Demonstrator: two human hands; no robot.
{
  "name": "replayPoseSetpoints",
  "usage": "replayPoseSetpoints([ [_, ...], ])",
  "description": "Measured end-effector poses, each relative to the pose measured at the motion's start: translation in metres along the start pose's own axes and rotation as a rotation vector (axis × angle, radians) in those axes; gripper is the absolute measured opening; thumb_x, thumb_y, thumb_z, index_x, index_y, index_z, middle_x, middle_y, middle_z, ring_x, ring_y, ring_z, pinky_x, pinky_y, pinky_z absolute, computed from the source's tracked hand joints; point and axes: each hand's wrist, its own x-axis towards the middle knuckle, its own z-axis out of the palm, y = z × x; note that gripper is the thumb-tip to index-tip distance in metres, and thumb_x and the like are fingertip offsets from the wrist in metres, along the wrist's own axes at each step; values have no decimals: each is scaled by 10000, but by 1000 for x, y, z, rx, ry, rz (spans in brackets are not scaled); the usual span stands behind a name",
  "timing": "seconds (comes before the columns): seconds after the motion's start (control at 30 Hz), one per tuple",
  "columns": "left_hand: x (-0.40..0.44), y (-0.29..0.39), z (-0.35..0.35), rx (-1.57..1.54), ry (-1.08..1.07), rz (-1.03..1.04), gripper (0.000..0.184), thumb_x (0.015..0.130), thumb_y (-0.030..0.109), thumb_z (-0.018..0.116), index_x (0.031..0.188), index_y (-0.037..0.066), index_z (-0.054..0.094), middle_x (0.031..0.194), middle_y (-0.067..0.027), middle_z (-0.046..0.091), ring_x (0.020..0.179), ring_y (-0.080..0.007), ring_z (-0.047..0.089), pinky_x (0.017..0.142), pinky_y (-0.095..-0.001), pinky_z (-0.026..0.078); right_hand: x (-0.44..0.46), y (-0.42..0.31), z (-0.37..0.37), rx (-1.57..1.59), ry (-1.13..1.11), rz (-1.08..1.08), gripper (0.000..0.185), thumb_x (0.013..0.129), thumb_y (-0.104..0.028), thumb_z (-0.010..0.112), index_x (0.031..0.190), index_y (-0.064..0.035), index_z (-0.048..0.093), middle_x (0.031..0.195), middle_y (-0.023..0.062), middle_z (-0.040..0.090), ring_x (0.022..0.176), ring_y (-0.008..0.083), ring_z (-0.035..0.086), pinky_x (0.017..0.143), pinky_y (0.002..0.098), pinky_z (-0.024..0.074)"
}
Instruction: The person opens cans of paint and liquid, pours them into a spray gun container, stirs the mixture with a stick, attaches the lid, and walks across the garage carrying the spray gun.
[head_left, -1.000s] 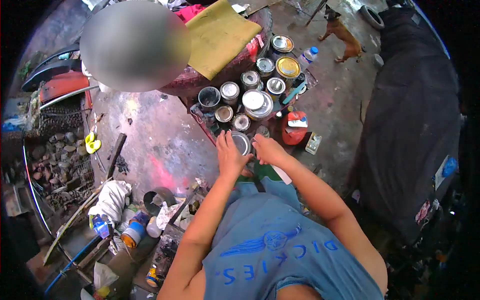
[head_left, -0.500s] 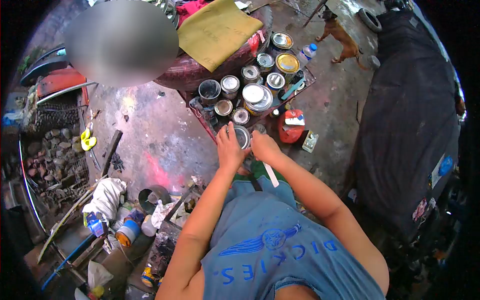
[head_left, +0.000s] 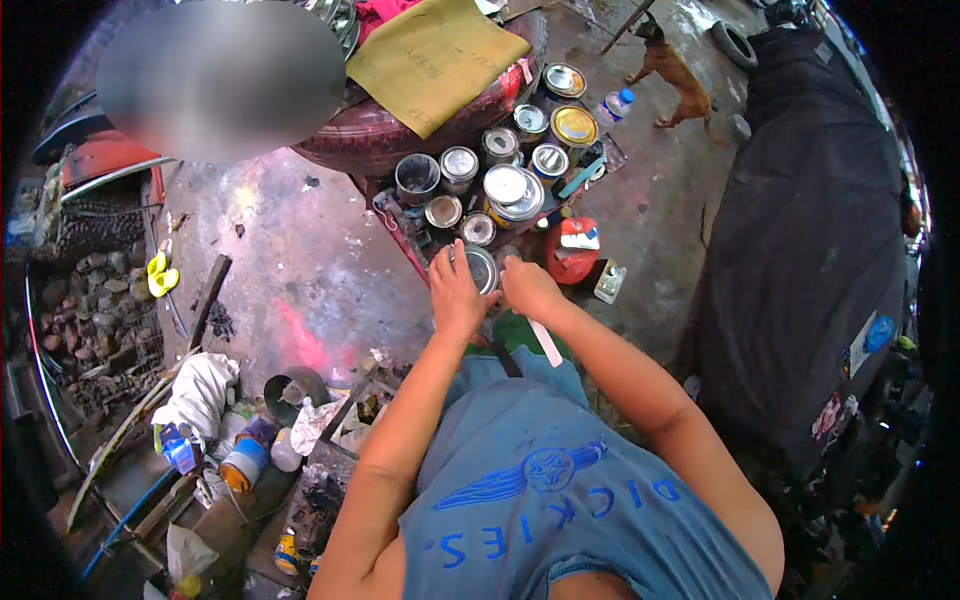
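Observation:
My left hand (head_left: pixel 458 297) is curled around a small paint can (head_left: pixel 482 270) with a metal rim, its fingers along the left side. Close against the can's right side, my right hand (head_left: pixel 530 290) is closed around a flat pale stick (head_left: pixel 546 345), whose end sticks out below the fist toward my body. The stick's other end is hidden by the hand. Just beyond the hands, several paint cans stand on a reddish tray; the nearest is a small lidded can (head_left: pixel 478 229). To the right lies a red plastic bag (head_left: pixel 572 262).
A large tire (head_left: pixel 360 140) with a yellow sandpaper sheet (head_left: pixel 435 65) lies beyond the tray. A water bottle (head_left: pixel 612 105) and a dog (head_left: pixel 675 80) are at the upper right. A dark-covered bulk (head_left: pixel 805 250) stands right; clutter and rags (head_left: pixel 197 395) lie lower left.
The view has shifted slightly, so the surroundings sit a little further left. My hands keep nearly the same grip on the can and the stick.

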Motion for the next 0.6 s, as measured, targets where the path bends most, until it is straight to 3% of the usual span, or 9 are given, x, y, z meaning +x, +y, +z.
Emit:
replayPoseSetpoints([
  [0.47, -3, 1, -2, -13, 38, 34, 1039, 659, 270, 907, 1495, -19, 361, 1425, -272, 427, 1316, -463, 418, 1124, -534, 360, 2, -8, 12, -143, -52, 36, 216, 904, -135, 630, 1027, 40, 595, 963, 301, 705, 932, 456, 709, 798, 528, 579],
  [0.53, -3, 2, 1, 8, 88, 41, 1027, 668, 299, 899, 1491, -14, 369, 1415, -268, 439, 1306, -461, 425, 1111, -533, 375, 1, -11, 8, -123, -72, 14, 210, 922, -141, 615, 1028, 38, 588, 956, 302, 702, 920, 450, 713, 784, 529, 581],
  [0.6, 2, 3, 4, 19, 118, 18, 982, 679, 356, 878, 1461, 1, 403, 1404, -246, 445, 1278, -452, 444, 1089, -525, 405, 1, -16, -1, 162, -129, 182, 208, 950, -159, 593, 1034, 30, 578, 949, 305, 696, 905, 446, 713, 768, 538, 569],
])
